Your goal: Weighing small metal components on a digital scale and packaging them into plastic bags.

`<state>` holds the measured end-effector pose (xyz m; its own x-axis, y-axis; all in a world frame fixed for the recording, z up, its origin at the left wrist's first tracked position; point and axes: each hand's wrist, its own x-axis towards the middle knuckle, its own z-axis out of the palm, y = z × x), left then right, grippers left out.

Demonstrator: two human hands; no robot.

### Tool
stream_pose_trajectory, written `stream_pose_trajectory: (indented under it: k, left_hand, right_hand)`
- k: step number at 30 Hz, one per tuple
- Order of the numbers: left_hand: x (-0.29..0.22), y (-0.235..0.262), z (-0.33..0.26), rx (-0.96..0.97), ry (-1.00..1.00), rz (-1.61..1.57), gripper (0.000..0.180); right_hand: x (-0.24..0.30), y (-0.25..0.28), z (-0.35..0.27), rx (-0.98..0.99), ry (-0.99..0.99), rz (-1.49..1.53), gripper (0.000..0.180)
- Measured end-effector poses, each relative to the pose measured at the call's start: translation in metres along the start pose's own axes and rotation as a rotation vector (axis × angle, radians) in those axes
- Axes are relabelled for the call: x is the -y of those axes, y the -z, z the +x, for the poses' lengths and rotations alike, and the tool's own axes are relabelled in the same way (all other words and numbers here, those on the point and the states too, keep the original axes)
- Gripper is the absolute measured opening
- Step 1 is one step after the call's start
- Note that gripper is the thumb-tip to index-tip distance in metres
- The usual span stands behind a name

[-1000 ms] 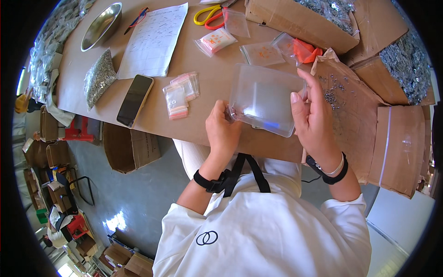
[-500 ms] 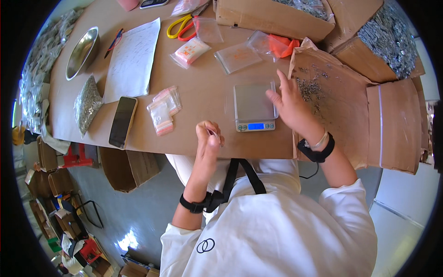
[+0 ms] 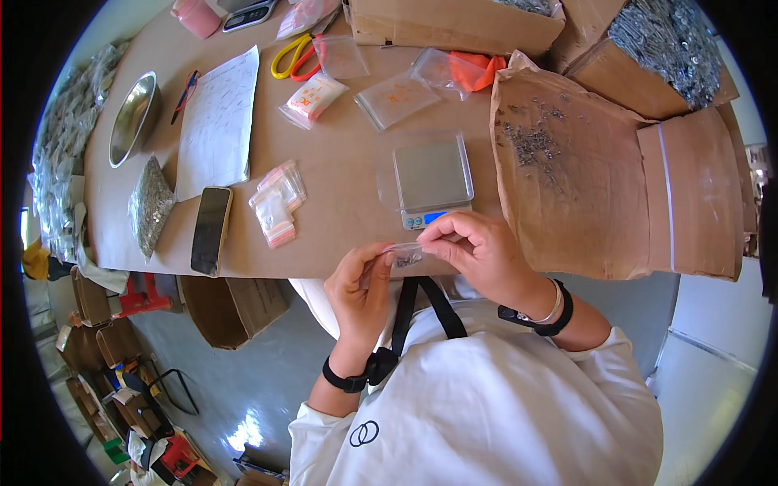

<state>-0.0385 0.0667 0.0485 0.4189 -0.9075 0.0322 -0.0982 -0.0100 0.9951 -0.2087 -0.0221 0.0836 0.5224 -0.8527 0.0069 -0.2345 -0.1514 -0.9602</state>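
Observation:
A small clear plastic bag (image 3: 408,254) with dark little metal pieces inside is stretched between my two hands near the table's front edge. My left hand (image 3: 362,283) pinches one top corner, and my right hand (image 3: 474,253) pinches the other. Just beyond them stands a digital pocket scale (image 3: 432,172) with a bare metal plate, its lit display partly covered by my right hand. Several small zip bags (image 3: 277,202) with red-edged tops lie overlapped to the left. On the right, a pile of small metal parts (image 3: 535,144) rests on an opened cardboard sheet (image 3: 587,202).
Left on the table (image 3: 340,178) are a phone (image 3: 211,231), a filled bag (image 3: 151,209), a metal bowl (image 3: 135,120) and a written sheet (image 3: 217,121). Scissors (image 3: 293,58) and plastic bags (image 3: 405,101) lie farther back. Boxes (image 3: 454,24) of metal parts stand behind.
My right hand has come from beside the scale down to my left hand and now grips the bag too. The bag now shows spread between both hands.

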Motion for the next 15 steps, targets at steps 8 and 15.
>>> stream_pose_trajectory:
  k: [8,15]
  left_hand:
    - [-0.011,0.007,-0.002,0.128,-0.149,0.111,0.005]
    - [-0.023,-0.001,0.001,0.231,-0.321,0.116,0.008]
  right_hand:
    - [0.003,0.008,-0.009,0.145,0.177,0.009,0.01]
    - [0.01,0.007,-0.015,0.125,0.362,-0.053,0.012]
